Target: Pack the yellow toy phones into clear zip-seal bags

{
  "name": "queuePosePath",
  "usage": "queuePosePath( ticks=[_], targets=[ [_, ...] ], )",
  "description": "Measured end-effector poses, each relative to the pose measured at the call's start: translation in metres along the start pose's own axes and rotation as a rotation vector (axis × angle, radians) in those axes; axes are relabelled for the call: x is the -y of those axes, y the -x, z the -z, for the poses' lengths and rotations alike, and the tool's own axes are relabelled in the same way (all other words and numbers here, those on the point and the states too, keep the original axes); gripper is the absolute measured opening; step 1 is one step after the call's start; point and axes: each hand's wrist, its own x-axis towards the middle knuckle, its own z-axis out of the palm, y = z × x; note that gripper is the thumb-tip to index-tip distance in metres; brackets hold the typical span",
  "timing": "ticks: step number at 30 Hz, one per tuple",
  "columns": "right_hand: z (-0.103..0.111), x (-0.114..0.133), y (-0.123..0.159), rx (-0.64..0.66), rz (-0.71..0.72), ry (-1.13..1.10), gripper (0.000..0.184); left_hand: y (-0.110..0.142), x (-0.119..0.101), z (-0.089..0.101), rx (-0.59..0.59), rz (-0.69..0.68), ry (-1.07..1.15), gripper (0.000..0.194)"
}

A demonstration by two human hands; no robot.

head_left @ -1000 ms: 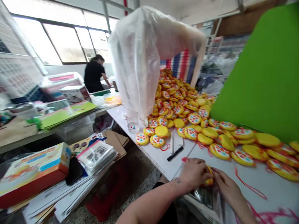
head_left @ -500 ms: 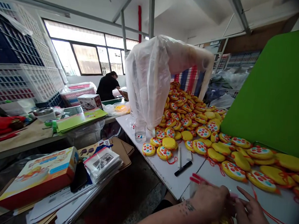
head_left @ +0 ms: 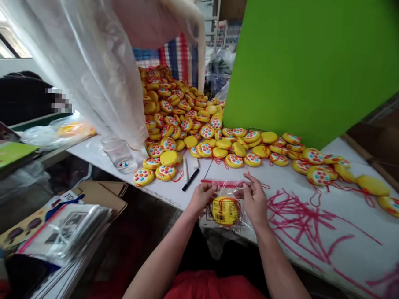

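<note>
Fingers (head_left: 207, 190) of the left hand (head_left: 202, 197) and of the right hand (head_left: 255, 200) pinch the red-striped mouth of a small clear bag (head_left: 226, 208), one at each top corner, holding it stretched just above the near edge of the white desk (head_left: 315, 229). One yellow disc toy (head_left: 225, 210) already sits inside the bag, label side up, so the filling looks done for this piece; whether the red strip is fully pressed closed cannot be told, and sealing appears to be the step in hand. Just beyond the hands lie a black marker (head_left: 190, 180) and a pale stick beside it. Farther back, a large heap of loose yellow toys (head_left: 187, 118) with coloured dots spills across the desk beneath a hanging clear plastic sheet (head_left: 90, 65) and against a green board (head_left: 315, 62), with more strung out to the right. None of these is bagged, so judging by the heap, most of the work remains. Red scribbles (head_left: 302, 215) mark the desk surface.
</note>
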Motion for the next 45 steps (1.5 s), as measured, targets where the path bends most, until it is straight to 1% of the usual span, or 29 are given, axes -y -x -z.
queuePosePath(
  ticks=[2, 4, 5, 6, 8, 11, 14, 16, 18, 20, 21, 23, 25, 26, 27, 29, 31, 32, 33, 34, 36, 37, 38, 39, 40, 41, 42, 44, 45],
  targets=[
    [0.005, -0.001, -0.001, -0.051, 0.090, 0.119, 0.042, 0.002, -0.002, -0.004, -0.013, 0.008, -0.003, 0.030],
    [0.007, 0.002, -0.003, -0.113, 0.281, 0.300, 0.037, 0.004, -0.005, -0.010, -0.039, -0.005, -0.011, 0.028],
    [0.006, 0.005, -0.005, -0.123, 0.390, 0.380, 0.033, 0.004, -0.007, -0.013, -0.046, -0.014, -0.019, 0.026],
    [0.005, 0.009, -0.006, -0.103, 0.490, 0.438, 0.030, 0.005, -0.009, -0.016, -0.041, -0.024, -0.032, 0.023],
    [-0.001, 0.017, -0.009, -0.001, 0.640, 0.500, 0.026, 0.005, -0.012, -0.020, 0.001, -0.056, -0.063, 0.019],
    [-0.012, 0.026, -0.011, 0.157, 0.778, 0.621, 0.030, 0.006, -0.018, -0.022, 0.090, -0.142, -0.183, 0.020],
    [-0.018, 0.030, -0.014, 0.245, 0.857, 0.776, 0.036, 0.006, -0.024, -0.022, 0.110, -0.314, -0.516, 0.019],
    [-0.020, 0.031, -0.015, 0.283, 0.884, 0.836, 0.037, 0.007, -0.028, -0.021, 0.105, -0.400, -0.724, 0.019],
    [-0.020, 0.030, -0.019, 0.284, 0.864, 0.840, 0.035, 0.006, -0.029, -0.022, 0.127, -0.424, -0.802, 0.022],
    [-0.018, 0.024, -0.027, 0.232, 0.777, 0.786, 0.032, 0.004, -0.026, -0.022, 0.181, -0.390, -0.735, 0.022],
    [-0.014, 0.019, -0.033, 0.188, 0.718, 0.750, 0.031, 0.003, -0.023, -0.021, 0.206, -0.341, -0.653, 0.023],
    [0.001, 0.002, -0.048, 0.086, 0.583, 0.699, 0.028, -0.001, -0.016, -0.019, 0.212, -0.178, -0.447, 0.025],
    [0.029, -0.019, -0.067, 0.006, 0.426, 0.712, 0.021, -0.006, -0.006, -0.013, 0.156, -0.010, -0.262, 0.026],
    [0.047, -0.031, -0.076, -0.007, 0.332, 0.745, 0.016, -0.008, -0.002, -0.009, 0.126, 0.038, -0.193, 0.025],
    [0.066, -0.042, -0.084, -0.012, 0.229, 0.792, 0.013, -0.010, 0.001, -0.006, 0.105, 0.059, -0.138, 0.023],
    [0.104, -0.061, -0.096, -0.027, 0.020, 0.898, 0.015, -0.012, 0.006, 0.000, 0.091, 0.059, -0.068, 0.020],
    [0.135, -0.072, -0.099, -0.021, -0.126, 1.048, 0.021, -0.012, 0.007, 0.003, 0.094, 0.053, -0.036, 0.020],
    [0.146, -0.074, -0.098, -0.014, -0.146, 1.136, 0.023, -0.012, 0.006, 0.004, 0.098, 0.058, -0.025, 0.022],
    [0.154, -0.074, -0.095, -0.014, -0.120, 1.224, 0.026, -0.011, 0.005, 0.004, 0.108, 0.064, -0.013, 0.025],
    [0.158, -0.072, -0.092, -0.025, -0.050, 1.299, 0.031, -0.010, 0.004, 0.003, 0.121, 0.066, -0.001, 0.029],
    [0.155, -0.062, -0.083, -0.106, 0.156, 1.362, 0.047, -0.008, 0.002, 0.002, 0.148, 0.066, 0.016, 0.035],
    [0.149, -0.056, -0.079, -0.149, 0.249, 1.335, 0.052, -0.007, 0.002, 0.001, 0.158, 0.067, 0.022, 0.035],
    [0.140, -0.049, -0.075, -0.166, 0.316, 1.274, 0.051, -0.006, 0.002, 0.001, 0.159, 0.069, 0.032, 0.035],
    [0.128, -0.043, -0.072, -0.148, 0.356, 1.188, 0.045, -0.006, 0.003, 0.001, 0.155, 0.071, 0.042, 0.034],
    [0.114, -0.038, -0.068, -0.093, 0.368, 1.087, 0.037, -0.006, 0.004, 0.001, 0.150, 0.073, 0.053, 0.033],
    [0.099, -0.033, -0.065, 0.001, 0.354, 0.974, 0.029, -0.006, 0.005, 0.001, 0.146, 0.073, 0.061, 0.033],
    [0.083, -0.030, -0.062, 0.121, 0.315, 0.851, 0.025, -0.007, 0.007, 0.001, 0.141, 0.069, 0.066, 0.032],
    [0.055, -0.028, -0.055, 0.353, 0.167, 0.596, 0.025, -0.008, 0.009, 0.003, 0.138, 0.061, 0.060, 0.032],
    [0.044, -0.028, -0.052, 0.430, 0.076, 0.478, 0.025, -0.009, 0.010, 0.003, 0.138, 0.056, 0.050, 0.033]
  ],
)
